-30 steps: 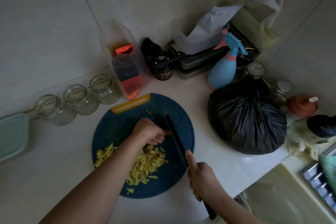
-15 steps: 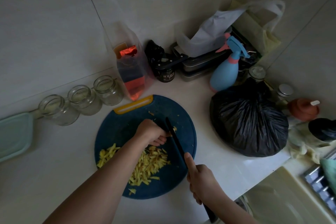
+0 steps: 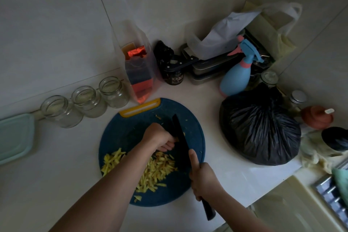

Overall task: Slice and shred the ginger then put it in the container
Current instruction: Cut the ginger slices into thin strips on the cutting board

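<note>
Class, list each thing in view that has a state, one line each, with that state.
left hand, curled, holding down the ginger piece
right hand, gripping the knife
knife, blade over the cutting board
ginger shreds, cut, piled on the board
glass jars, upright, lidless
black bag, gathered shut

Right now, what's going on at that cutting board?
A person is working at a round blue board. The left hand pins a small piece of ginger with curled fingers. The right hand grips a black knife, with the blade set against that piece. A pile of yellow shreds lies on the near side of the board, partly under the left forearm. Three glass jars stand beyond the board to the left.
</note>
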